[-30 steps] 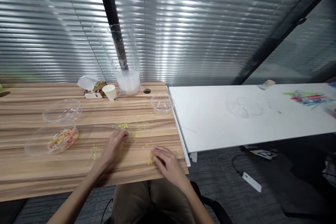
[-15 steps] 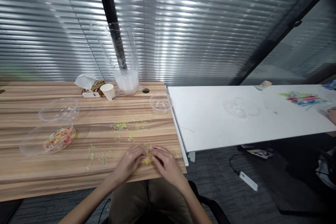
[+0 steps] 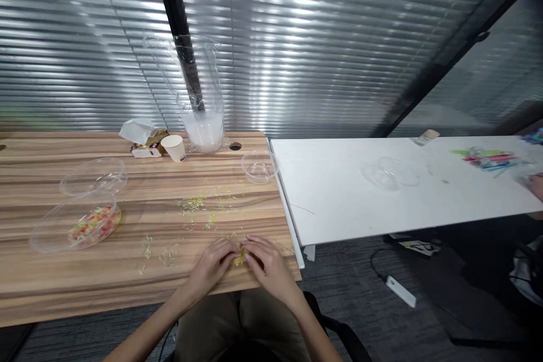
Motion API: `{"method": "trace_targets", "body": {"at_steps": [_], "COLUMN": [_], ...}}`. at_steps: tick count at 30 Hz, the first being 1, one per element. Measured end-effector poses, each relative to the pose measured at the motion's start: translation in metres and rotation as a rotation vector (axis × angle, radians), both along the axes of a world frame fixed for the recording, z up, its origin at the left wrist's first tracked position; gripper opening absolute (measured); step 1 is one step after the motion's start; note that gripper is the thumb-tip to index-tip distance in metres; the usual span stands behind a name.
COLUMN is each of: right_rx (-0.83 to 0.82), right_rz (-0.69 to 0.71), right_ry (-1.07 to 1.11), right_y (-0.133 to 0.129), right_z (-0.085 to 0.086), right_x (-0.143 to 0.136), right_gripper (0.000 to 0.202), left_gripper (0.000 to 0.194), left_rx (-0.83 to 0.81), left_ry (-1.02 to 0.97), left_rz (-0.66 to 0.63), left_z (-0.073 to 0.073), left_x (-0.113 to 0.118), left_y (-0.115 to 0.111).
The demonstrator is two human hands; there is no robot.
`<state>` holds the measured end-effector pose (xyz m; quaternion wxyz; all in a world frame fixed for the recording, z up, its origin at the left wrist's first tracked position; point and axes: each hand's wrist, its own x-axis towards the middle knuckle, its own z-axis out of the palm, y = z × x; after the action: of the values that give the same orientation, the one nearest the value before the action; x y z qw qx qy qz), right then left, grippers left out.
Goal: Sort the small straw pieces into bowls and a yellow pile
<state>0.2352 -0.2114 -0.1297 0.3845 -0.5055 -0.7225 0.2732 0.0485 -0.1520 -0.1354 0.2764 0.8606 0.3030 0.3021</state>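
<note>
My left hand (image 3: 215, 260) rests low over the wooden table (image 3: 106, 277), its fingers pinched at a small cluster of yellow pieces (image 3: 240, 261). Facing it from the right, my right hand (image 3: 265, 260) has its fingertips pressed together at the same cluster; what either one pinches is too small to make out. Thin yellow and pale green bits (image 3: 197, 202) lie scattered beyond my hands, and paler bits (image 3: 168, 254) lie to their left. A clear bowl (image 3: 97, 226) at the left holds red, yellow and green pieces, its lid beside it.
Behind stand a paper cup (image 3: 173, 148), a tissue pack (image 3: 146, 141) and a bag of white containers (image 3: 205, 130). A clear bowl (image 3: 260, 168) sits near the seam with the white table (image 3: 331, 198), which carries clear containers and coloured strips (image 3: 487, 159). A person's hand (image 3: 537, 184) shows far right.
My left hand has shifted very slightly right, closer to my right hand. My right hand has hardly moved.
</note>
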Motion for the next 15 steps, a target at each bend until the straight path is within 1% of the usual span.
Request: {"method": "trace_targets", "body": {"at_steps": [8, 15], "right_rx": [0.016, 0.012], "right_rz": [-0.004, -0.003], "right_ry": [0.004, -0.001], "right_y": [0.0001, 0.0002], "right_z": [-0.0033, -0.0017], "right_x": [0.0, 0.0003], "right_gripper": [0.025, 0.025], "left_gripper": [0.017, 0.017], "left_rx": [0.005, 0.004], "left_ry": [-0.008, -0.01], "left_rz": [-0.016, -0.022], "left_z": [-0.0003, -0.0013], "left_x": [0.0012, 0.0012], "left_y": [0.0016, 0.0014]}}
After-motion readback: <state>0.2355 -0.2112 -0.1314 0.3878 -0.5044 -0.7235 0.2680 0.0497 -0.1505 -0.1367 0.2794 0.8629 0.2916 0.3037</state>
